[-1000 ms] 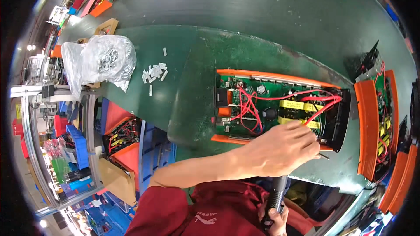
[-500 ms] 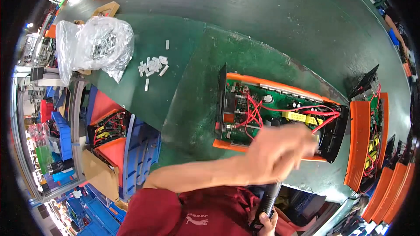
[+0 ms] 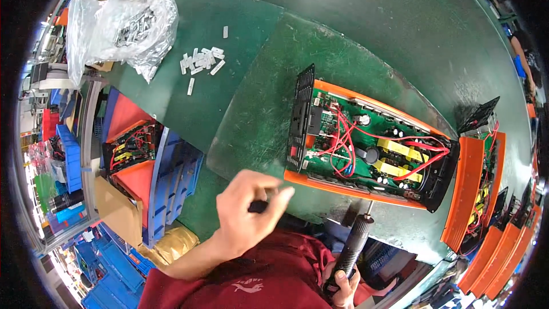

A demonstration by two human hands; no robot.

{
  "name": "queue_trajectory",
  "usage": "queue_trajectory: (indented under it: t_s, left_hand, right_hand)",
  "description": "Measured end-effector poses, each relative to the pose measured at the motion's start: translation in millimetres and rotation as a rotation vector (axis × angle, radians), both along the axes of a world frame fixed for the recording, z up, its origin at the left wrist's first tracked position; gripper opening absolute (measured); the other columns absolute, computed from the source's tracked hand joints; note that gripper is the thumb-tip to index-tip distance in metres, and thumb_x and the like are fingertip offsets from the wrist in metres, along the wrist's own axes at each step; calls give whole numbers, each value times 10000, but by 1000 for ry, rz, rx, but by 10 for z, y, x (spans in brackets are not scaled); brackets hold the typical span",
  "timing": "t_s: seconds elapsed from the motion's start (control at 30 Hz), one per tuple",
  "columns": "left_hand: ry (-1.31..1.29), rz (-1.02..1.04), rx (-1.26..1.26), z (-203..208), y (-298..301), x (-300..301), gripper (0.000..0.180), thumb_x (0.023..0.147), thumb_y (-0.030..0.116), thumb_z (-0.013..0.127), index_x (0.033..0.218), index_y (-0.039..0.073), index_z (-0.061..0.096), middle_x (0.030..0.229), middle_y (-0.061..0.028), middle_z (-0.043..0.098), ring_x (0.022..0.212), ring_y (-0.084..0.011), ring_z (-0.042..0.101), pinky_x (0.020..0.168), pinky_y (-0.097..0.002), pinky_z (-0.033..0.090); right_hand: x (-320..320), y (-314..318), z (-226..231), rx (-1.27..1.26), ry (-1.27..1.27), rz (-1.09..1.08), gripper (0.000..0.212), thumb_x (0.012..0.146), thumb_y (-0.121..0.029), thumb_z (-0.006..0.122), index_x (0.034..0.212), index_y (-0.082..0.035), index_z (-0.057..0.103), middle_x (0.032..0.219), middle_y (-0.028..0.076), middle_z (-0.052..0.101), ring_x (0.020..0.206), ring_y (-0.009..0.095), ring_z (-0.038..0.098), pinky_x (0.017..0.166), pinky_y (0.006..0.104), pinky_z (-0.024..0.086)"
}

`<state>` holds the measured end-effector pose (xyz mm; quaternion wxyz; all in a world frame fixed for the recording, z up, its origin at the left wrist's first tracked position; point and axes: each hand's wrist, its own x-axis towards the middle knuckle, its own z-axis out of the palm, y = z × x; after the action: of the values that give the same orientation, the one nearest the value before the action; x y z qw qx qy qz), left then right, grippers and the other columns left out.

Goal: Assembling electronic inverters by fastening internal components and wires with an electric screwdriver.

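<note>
My left hand [image 3: 250, 212] is raised in front of my chest, left of the open electronic unit. Its fingers are loosely curled, with the thumb apart from the index finger; a dark patch shows in the gap, and I cannot make out what it is. In my right hand [image 3: 343, 286], a black electric screwdriver [image 3: 355, 240] points upward, its bit close to the unit's near side. The unit has an orange housing [image 3: 343, 190], a green circuit board [image 3: 366, 137], red wires [image 3: 343, 131], yellow-wrapped parts [image 3: 400, 150] and black end panels [image 3: 302, 117].
A clear plastic bag [image 3: 131, 28] of small parts lies at the far left, beside loose white pieces [image 3: 203, 60]. More orange-cased units [image 3: 466, 189] stand at the right. At left are a blue rack [image 3: 177, 183] holding another unit, a cardboard piece [image 3: 117, 209] and blue bins [image 3: 106, 269].
My left hand has moved left, away from over the unit's near side. The screwdriver stays in my right hand, its bit now in sight. My view has shifted slightly.
</note>
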<state>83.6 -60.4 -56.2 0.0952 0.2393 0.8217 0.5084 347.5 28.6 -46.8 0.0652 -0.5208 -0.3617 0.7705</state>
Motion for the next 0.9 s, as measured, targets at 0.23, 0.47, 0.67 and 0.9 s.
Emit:
queue_trajectory:
  t_s: [0.23,0.47,0.67,0.9]
  left_hand:
    - [-150,-2,3,9,3,80,303,938,51,733,1232,7,675,1091,-88,713,970,-118,658,820,-246,519]
    - [-21,58,-89,126,116,-26,210,845,44,814,1032,-27,750,988,-167,757,829,-242,741,718,-312,570]
    - [-146,47,-98,126,120,-14,176,918,56,759,1065,-41,749,814,-17,693,740,-35,533,660,-208,441]
    - [-109,28,-159,215,106,-55,157,915,81,762,1001,-48,737,805,-53,700,724,-63,554,644,-232,450]
  right_hand:
    - [49,0,-5,-12,0,15,413,909,-337,767,1070,-15,565,717,15,576,521,92,492,486,238,412]
    - [73,76,-25,98,5,126,338,914,-206,686,1134,13,552,780,66,641,610,123,576,557,257,454]
    - [-3,25,-7,98,-26,29,400,916,-338,760,1072,-26,563,728,20,590,533,94,510,491,234,411]
    - [-84,98,26,201,-70,111,518,860,-372,766,1182,-10,583,843,12,611,702,112,550,644,254,451]
